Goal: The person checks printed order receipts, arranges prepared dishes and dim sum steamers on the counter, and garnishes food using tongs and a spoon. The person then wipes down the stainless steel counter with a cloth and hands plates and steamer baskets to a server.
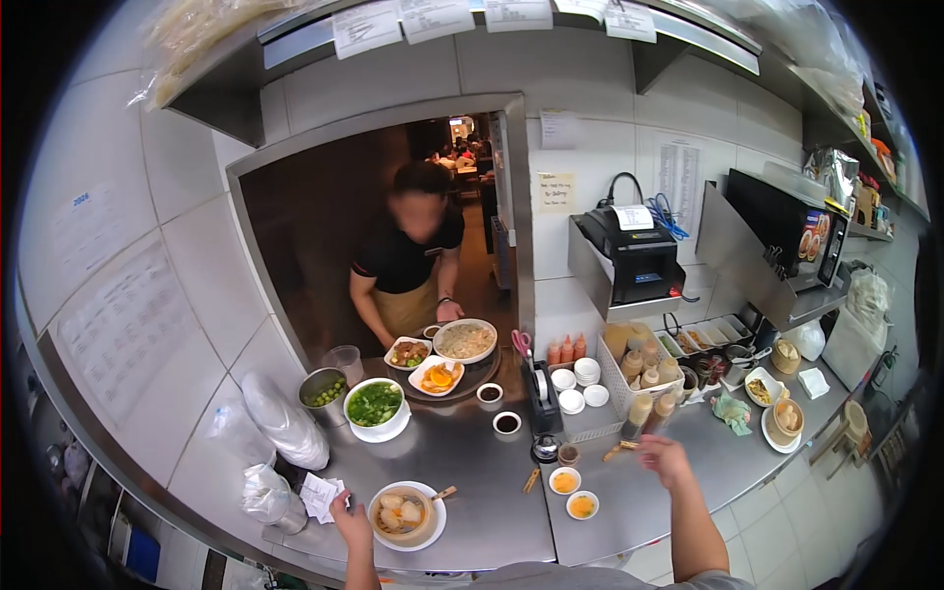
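I'm watching a metal surface, and on it I've got a white plate, yellow-filled cups, a bell, a crumpled green cloth!

Bright, fairly even white light is filling the kitchen side, bouncing off the tiled wall and leaving a soft sheen on the steel counter. Beyond the hatch frame, the space is sinking into brownish dimness, with warm light glowing far back. Plastic bags are catching pale highlights. The wide lens is bending the overhead shelf into an arc, while black is swallowing the corners. Blur is masking the face of the person opposite; print on the left-hand sheets is dissolving into softness.
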Available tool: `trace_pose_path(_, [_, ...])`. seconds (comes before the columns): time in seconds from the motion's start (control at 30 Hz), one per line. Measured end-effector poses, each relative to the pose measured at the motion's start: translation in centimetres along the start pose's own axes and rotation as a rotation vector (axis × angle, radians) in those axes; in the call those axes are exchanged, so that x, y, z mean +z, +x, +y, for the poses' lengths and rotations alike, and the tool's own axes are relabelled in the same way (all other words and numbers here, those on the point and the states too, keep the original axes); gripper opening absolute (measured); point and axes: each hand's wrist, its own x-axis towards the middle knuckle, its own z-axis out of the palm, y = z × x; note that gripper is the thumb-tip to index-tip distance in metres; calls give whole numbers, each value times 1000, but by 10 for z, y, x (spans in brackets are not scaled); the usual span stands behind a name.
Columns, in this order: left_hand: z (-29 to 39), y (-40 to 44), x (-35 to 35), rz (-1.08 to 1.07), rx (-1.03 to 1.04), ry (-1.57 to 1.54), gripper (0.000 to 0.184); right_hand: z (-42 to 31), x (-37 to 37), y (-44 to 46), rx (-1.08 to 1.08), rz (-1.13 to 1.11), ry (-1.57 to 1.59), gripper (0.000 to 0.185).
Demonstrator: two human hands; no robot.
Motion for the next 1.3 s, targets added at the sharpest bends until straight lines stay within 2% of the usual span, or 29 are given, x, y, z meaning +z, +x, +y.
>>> trace_pose_path(0.13, [65, -27, 49, -138, 100, -138, 37, 9, -90, 3, -31, 276, 269, 23])
trace_pose_path(0.2, [94, -52, 82, -272, 213, -217, 35, 27, -130, 8, -38, 290, 242, 24])
trace_pose_path(0.27, [135, -95, 109, -444, 133, -373, 32, 43, -164, 7, -50, 179, 205, 25])
trace_pose_path(0.3, [145, -118, 123, -497, 173, -348, 30, 34, -164, -8, -16, 225, 231, 27])
trace_pose_path(0.37, [159, -162, 149, -589, 256, -323, 28, 43, -197, -10, 41, 359, 238, 31])
trace_pose_path(0.43, [176, -207, 164, -730, 200, -311, 26, 56, -247, -2, 60, 590, 314, 33])
trace_pose_path(0.53, [185, -266, 190, -844, 108, -365, 23, 87, -353, 25, -52, 820, 509, 24])
trace_pose_path(0.63, [193, -309, 215, -967, 46, -382, 21, 86, -442, 56, -93, 1100, 540, 23])
trace_pose_path(0.7, [212, -334, 226, -1019, 51, -348, 20, 81, -488, 73, -73, 1133, 401, 25])
trace_pose_path(0.83, [245, -372, 246, -1116, 37, -242, 20, 64, -515, 73, 108, 993, 46, 22])
trace_pose_path(0.93, [255, -390, 259, -1165, 56, -171, 20, 63, -507, 55, 101, 1004, 18, 20])
trace_pose_path(1.0, [261, -401, 265, -1197, 57, -111, 20, 78, -505, 36, 82, 935, -33, 22])
trace_pose_path(1.2, [266, -432, 289, -1396, 43, 0, 21, 100, -425, -26, 156, 851, -38, 31])
trace_pose_path(1.3, [271, -449, 296, -1585, -43, 133, 23, 120, -382, -38, 154, 723, 78, 35])
